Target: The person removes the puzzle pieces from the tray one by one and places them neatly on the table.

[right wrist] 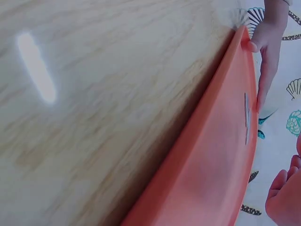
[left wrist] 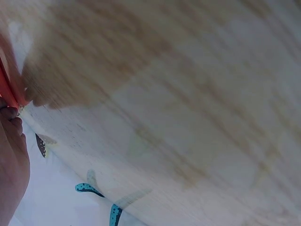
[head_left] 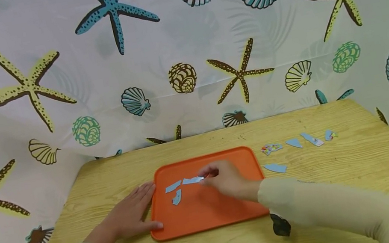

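Note:
An orange tray (head_left: 202, 211) lies on the wooden table, with several light blue cut pieces in its upper left part. My right hand (head_left: 226, 180) is over the tray, thumb and forefinger pinching the right end of a long light blue piece (head_left: 190, 180). Left of it lies a slanted strip (head_left: 173, 186), and below that a small patterned piece (head_left: 177, 197). My left hand (head_left: 132, 212) rests flat at the tray's left side, fingers and thumb spread along the rim; the left wrist view shows part of this hand (left wrist: 11, 165).
Right of the tray, several more pieces lie on the table (head_left: 317, 173): a multicoloured one (head_left: 271, 148), a light blue triangle (head_left: 294, 143), a strip (head_left: 312, 139), a small patterned one (head_left: 329, 135) and a pointed one (head_left: 275, 168). A shell-and-starfish cloth (head_left: 154, 68) hangs behind.

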Available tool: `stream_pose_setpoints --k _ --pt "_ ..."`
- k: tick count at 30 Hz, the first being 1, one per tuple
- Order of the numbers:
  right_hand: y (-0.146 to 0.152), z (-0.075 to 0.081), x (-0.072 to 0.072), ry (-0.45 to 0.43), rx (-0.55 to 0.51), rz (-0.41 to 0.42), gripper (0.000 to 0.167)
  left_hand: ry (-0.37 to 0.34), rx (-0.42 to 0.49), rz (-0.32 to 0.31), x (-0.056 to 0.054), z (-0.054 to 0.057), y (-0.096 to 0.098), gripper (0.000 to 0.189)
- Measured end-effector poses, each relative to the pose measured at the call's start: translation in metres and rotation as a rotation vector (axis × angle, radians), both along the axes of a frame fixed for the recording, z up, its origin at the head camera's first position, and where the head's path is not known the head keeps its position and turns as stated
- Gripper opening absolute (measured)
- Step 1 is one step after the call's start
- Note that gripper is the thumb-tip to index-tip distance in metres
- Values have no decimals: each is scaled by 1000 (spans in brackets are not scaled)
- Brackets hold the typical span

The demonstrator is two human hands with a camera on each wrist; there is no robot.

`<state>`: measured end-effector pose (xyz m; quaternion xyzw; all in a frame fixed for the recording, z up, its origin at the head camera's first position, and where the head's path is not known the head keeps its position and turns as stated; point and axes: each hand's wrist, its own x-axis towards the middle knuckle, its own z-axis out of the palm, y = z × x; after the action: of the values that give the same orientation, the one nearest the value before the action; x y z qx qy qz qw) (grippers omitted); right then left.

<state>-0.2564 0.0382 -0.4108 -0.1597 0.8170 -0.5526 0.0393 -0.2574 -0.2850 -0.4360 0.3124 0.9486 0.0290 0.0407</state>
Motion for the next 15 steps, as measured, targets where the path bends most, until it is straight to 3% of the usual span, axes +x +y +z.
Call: stream_pose_setpoints --k 15 --pt "55 5 -9 -28 -21 -209 14 -11 3 -1 0 0 0 111"
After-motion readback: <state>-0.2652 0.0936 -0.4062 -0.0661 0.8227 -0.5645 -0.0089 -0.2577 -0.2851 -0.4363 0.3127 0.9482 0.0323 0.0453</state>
